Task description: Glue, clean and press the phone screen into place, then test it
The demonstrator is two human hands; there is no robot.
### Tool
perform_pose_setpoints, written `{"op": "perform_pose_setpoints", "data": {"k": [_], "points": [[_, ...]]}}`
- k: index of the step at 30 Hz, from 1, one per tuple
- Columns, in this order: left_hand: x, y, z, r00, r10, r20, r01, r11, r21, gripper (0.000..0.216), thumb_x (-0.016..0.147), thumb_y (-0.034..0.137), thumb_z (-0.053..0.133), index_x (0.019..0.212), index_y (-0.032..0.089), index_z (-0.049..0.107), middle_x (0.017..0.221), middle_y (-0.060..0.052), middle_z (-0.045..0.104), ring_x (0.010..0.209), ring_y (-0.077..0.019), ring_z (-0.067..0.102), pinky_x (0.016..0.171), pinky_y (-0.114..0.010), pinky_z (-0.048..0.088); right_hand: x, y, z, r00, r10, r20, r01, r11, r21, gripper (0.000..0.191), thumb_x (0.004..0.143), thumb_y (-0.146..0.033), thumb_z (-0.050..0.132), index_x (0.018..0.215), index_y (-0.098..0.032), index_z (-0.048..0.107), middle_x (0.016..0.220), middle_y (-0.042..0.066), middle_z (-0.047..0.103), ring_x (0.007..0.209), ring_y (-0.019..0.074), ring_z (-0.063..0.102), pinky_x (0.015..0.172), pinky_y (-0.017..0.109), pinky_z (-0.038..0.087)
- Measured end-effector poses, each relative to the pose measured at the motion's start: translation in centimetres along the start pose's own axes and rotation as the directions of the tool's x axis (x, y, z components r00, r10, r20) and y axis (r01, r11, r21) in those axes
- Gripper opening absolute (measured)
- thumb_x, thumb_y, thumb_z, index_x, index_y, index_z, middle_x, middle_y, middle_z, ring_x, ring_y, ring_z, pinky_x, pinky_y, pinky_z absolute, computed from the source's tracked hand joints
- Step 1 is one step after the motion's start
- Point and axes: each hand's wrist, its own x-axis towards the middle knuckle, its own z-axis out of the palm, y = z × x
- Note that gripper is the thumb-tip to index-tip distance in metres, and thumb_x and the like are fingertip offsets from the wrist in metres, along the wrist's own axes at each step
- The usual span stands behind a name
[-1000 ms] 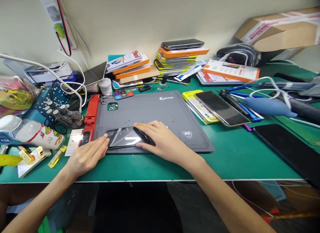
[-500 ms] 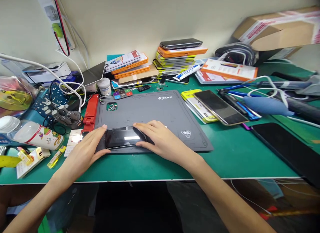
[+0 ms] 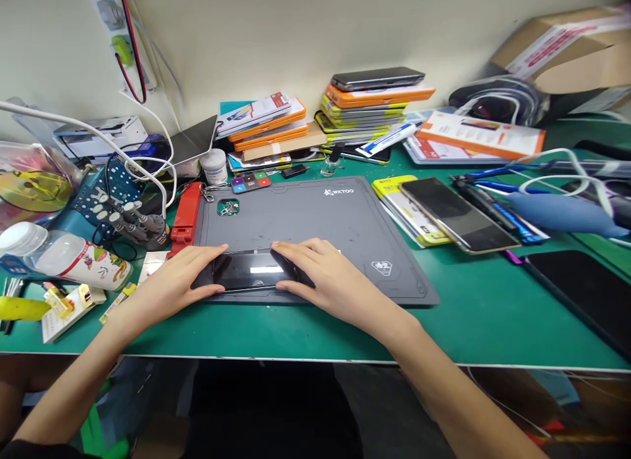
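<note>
A black smartphone [image 3: 254, 269] lies lengthwise across the front of a grey work mat [image 3: 315, 216], its dark screen facing up with a bright reflection on it. My left hand [image 3: 180, 278] grips the phone's left end, thumb on the near edge and fingers at the far edge. Around the right end my right hand [image 3: 323, 271] closes the same way. Both palms hide the phone's ends. Just beyond my left hand is a red holder [image 3: 186, 216]. Small metal parts sit in a cutout [image 3: 228, 208] of the mat.
Right of the mat, a second phone [image 3: 458, 212] rests on yellow packs; another dark phone [image 3: 576, 294] lies farther right. Stacked boxes [image 3: 379, 94] stand against the wall. At left are a plastic bottle [image 3: 81, 258], a screwdriver stand [image 3: 138, 229] and loose cables.
The view has shifted slightly, so the scene sits farther right. My left hand has moved a little farther over the phone's left end. Both hands keep their hold.
</note>
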Motion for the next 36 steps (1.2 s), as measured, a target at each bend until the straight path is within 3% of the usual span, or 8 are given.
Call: {"op": "perform_pose_setpoints", "data": {"k": [13,18,24,30,36], "points": [[0.9,0.7,1.1,0.980,0.167,-0.105,-0.146,0.972,0.183,0.070,0.099,0.028,0.060,0.163,0.013,0.035,0.146,-0.019,0.063,0.127,-0.0315,0.067,0.106,-0.044,0.058,0.0,0.0,0.0,1.000,-0.002,-0.002,0.002,1.000,-0.014,0.058,0.106,-0.052,0.057,0.155,-0.022,0.054,0.151,0.012,0.066,0.119,0.0308,0.064,0.103,0.054,0.056],[0.6,0.7,1.0,0.978,0.151,-0.146,-0.124,0.977,0.176,0.067,0.101,0.030,0.058,0.162,0.014,0.036,0.145,-0.018,0.064,0.125,-0.0295,0.068,0.106,-0.042,0.059,0.0,-0.1,-0.2,1.000,0.006,0.004,-0.006,1.000,-0.004,0.059,0.106,-0.053,0.056,0.158,-0.025,0.051,0.152,0.011,0.065,0.120,0.0310,0.064,0.102,0.054,0.057],[0.3,0.4,0.9,0.993,0.067,-0.093,-0.058,0.994,0.095,0.072,0.103,0.038,0.059,0.166,0.021,0.029,0.153,-0.016,0.059,0.135,-0.0302,0.063,0.112,-0.045,0.056,-0.1,-0.2,-0.6,0.998,0.060,0.029,-0.062,0.996,0.059,0.062,0.106,-0.057,0.054,0.156,-0.021,0.051,0.151,0.012,0.065,0.126,0.0313,0.062,0.106,0.053,0.057],[0.4,0.3,0.9,0.995,0.071,-0.073,-0.067,0.996,0.054,0.065,0.107,0.045,0.056,0.165,0.022,0.035,0.152,-0.016,0.060,0.136,-0.0294,0.063,0.114,-0.046,0.055,-0.3,-0.1,-0.6,0.998,0.052,-0.017,-0.051,0.997,0.057,0.062,0.106,-0.054,0.056,0.160,-0.026,0.046,0.152,0.012,0.064,0.132,0.0306,0.063,0.111,0.055,0.055],[0.2,0.6,1.0,0.997,0.053,-0.050,-0.050,0.997,0.057,0.065,0.108,0.049,0.056,0.162,0.018,0.039,0.153,-0.016,0.060,0.137,-0.0275,0.063,0.113,-0.042,0.054,-0.4,0.1,-0.1,0.997,0.015,-0.069,-0.015,1.000,0.002,0.062,0.106,-0.054,0.057,0.156,-0.019,0.048,0.149,0.014,0.066,0.129,0.0301,0.065,0.112,0.054,0.052]]}}
